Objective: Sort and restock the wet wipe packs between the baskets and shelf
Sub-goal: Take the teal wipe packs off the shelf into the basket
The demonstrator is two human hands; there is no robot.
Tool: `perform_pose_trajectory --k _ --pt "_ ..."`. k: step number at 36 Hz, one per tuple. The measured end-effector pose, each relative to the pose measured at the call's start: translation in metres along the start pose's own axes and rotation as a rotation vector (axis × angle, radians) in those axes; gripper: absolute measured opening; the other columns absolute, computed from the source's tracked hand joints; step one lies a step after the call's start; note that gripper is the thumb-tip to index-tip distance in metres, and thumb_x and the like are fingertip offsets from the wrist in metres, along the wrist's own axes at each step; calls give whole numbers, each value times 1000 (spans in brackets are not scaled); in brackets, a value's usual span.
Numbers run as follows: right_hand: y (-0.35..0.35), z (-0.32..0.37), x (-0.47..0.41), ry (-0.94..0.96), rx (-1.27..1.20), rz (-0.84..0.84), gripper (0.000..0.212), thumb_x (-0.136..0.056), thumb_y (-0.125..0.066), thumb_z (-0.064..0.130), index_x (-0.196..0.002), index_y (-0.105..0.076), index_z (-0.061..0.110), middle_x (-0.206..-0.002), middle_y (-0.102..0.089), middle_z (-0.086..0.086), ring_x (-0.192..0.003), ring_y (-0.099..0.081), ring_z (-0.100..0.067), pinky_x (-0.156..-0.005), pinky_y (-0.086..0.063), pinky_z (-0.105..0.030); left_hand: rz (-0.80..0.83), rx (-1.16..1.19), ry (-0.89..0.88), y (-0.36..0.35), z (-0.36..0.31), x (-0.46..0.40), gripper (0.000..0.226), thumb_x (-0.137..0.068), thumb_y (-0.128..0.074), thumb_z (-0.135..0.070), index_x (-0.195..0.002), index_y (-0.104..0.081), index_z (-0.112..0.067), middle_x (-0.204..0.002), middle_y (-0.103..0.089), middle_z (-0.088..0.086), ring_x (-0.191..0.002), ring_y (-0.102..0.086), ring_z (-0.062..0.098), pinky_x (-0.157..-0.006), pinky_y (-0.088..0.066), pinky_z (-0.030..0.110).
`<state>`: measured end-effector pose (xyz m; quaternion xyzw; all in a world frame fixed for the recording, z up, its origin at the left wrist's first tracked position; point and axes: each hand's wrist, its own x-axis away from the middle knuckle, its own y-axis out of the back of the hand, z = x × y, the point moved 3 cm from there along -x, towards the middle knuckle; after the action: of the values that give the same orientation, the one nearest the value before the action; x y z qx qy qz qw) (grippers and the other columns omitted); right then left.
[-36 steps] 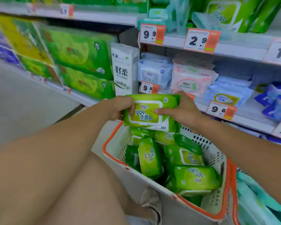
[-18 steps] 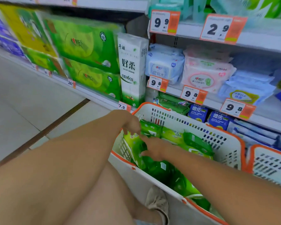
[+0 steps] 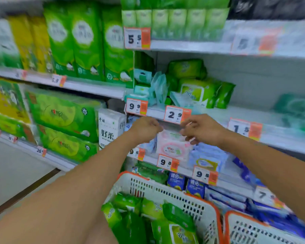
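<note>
A white basket with an orange rim stands low in the middle, and several green wet wipe packs lie in it. More green wet wipe packs are piled on the shelf above the 2.9 price tag. My left hand and my right hand are raised side by side just below that shelf edge, in front of a pink-and-white pack. Both hands have loosely curled fingers and hold nothing.
A second orange-rimmed basket stands at the lower right. Large green and yellow tissue bundles fill the shelves on the left, beside a white tissue pack. Blue packs lie on the lower shelves. Grey floor lies at left.
Both hands let go of the green pack, which stays in the basket, and rose to the shelf edge. The view tilted upward.
</note>
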<state>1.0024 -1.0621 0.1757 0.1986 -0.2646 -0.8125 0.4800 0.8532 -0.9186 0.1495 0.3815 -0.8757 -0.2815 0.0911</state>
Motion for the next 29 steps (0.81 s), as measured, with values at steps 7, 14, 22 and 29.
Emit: perform_pose_trajectory --k 7,14,22,29 --pt "43 12 -29 16 -4 -316 42 -74 -84 14 -111 -64 13 -96 -70 -11 -80 -62 -22 -66 -49 -30 -239 182 5 5 -43 -19 40 -87 -71 -28 -122 -58 -16 -106 -67 10 -93 -66 28 -85 -57 44" --pt "36 3 -85 -149 72 -397 64 -79 -78 46 -126 -53 10 -117 -59 -8 -99 -55 -25 -77 -42 -29 -453 180 57 17 -14 -41 51 -85 -71 -20 -132 -53 -13 -122 -61 6 -99 -61 26 -77 -46 27" --pt "29 -6 -157 -281 372 -305 82 -55 -73 80 -107 -58 18 -111 -62 -3 -106 -61 -29 -72 -46 -32 -563 164 -121 16 -12 -73 54 -87 -73 -30 -134 -50 -16 -119 -60 -9 -107 -60 18 -94 -47 30" --pt "41 -21 -183 -260 296 -398 43 -72 -76 41 -103 -63 14 -90 -64 -6 -88 -64 -27 -63 -43 -27 -517 81 -197 -3 -9 -102 60 -84 -76 -30 -138 -51 -21 -138 -48 0 -116 -51 15 -92 -43 25"
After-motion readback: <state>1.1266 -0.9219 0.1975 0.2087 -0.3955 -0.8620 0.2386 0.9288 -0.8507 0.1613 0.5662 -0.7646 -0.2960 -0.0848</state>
